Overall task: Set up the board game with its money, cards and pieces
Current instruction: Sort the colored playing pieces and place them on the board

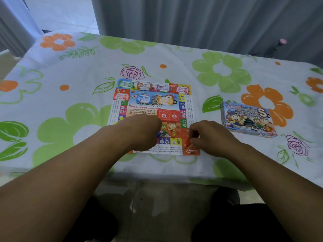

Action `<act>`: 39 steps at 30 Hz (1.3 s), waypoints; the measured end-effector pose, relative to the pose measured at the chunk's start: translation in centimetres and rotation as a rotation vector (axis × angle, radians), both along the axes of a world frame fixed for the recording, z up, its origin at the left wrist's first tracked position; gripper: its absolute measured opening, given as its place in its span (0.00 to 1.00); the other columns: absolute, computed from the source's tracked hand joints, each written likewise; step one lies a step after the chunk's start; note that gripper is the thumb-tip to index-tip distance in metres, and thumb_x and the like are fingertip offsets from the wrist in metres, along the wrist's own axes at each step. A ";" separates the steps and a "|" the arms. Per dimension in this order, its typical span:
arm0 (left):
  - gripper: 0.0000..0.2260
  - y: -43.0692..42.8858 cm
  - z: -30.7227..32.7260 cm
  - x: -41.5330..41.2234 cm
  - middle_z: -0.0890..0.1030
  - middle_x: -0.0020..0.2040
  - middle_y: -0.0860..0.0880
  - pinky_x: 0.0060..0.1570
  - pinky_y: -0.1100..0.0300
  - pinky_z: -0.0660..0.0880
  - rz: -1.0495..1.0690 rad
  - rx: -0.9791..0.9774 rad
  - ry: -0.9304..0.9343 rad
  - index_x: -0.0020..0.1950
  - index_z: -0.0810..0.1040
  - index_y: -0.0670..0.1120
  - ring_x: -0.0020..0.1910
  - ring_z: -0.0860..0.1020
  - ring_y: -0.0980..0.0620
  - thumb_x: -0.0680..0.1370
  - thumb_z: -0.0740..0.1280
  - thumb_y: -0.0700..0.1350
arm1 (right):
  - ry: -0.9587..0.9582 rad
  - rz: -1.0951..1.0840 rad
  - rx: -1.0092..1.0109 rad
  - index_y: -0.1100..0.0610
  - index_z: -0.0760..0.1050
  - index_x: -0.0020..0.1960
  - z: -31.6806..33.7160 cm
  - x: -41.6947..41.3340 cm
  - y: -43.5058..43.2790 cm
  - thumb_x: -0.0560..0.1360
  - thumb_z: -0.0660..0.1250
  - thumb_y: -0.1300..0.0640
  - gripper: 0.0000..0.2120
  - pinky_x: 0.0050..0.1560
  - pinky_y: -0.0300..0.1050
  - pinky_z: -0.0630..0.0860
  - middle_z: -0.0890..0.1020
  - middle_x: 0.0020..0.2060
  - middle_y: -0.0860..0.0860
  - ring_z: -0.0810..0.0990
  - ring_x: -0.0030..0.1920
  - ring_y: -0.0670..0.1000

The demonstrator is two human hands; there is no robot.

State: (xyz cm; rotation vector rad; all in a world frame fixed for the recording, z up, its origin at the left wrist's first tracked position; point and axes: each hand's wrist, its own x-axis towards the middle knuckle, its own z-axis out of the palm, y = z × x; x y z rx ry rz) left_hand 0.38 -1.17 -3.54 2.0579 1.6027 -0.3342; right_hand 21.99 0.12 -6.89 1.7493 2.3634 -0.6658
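Board (152,109) lay square to the near tabletop (70,95) edge. Right hand (209,137) fingers (193,131) pinched a red piece (187,142) at its near-right corner. Left hand (141,131) curled, hold unseen.

The tabletop cloth (174,63) is white, printed with large green and orange flowers and purple outlined roses. The board (150,109) is many-coloured with a red panel and an orange corner; the box (248,119) is blue with cartoon figures.
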 end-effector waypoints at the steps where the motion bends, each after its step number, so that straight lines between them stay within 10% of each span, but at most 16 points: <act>1: 0.13 0.2 -0.1 0.2 0.80 0.57 0.49 0.51 0.55 0.76 -0.006 0.001 0.007 0.65 0.75 0.49 0.50 0.76 0.50 0.81 0.66 0.48 | -0.005 0.010 0.012 0.51 0.78 0.47 -0.1 0.0 0.1 0.77 0.67 0.54 0.01 0.43 0.47 0.78 0.82 0.48 0.47 0.80 0.46 0.49; 39: 0.13 2.3 -1.1 -2.2 0.79 0.56 0.47 0.52 0.54 0.79 0.125 0.086 0.039 0.63 0.76 0.47 0.52 0.79 0.48 0.79 0.65 0.40 | 0.029 0.192 0.190 0.53 0.77 0.57 -1.7 -8.6 1.3 0.78 0.68 0.56 0.09 0.46 0.49 0.80 0.81 0.50 0.52 0.80 0.45 0.53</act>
